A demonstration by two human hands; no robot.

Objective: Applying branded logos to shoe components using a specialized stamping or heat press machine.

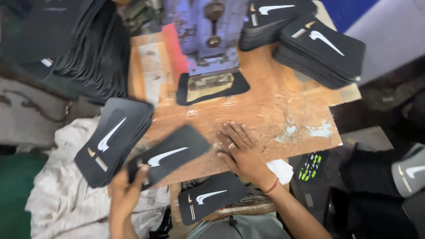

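1. Head view: no container is in sight; the flat black rounded-corner pieces with a white curved mark sit in loose stacks instead. One stack (113, 139) lies at your left on crumpled pale cloth (66, 194), and two more stacks (321, 48) stand on the far right of the worn orange-brown wooden bench top (274, 110).
2. Your left hand (126, 190) pinches a single black piece (170, 155) by its near corner, thumb on top, fingers beneath and hidden; the piece is tilted and blurred, just beside the left stack.
3. Your right hand (241, 152) lies palm down on the bench, fingers spread flat, holding nothing, with rings on the fingers and a red band at the wrist.
4. A blue metal press (208, 31) stands at the bench's far edge, a black piece (212, 86) resting under its plate.
5. Another black piece (212, 197) lies at the near edge below your right hand.
6. A fanned dark pile (95, 48) crowds the far left.
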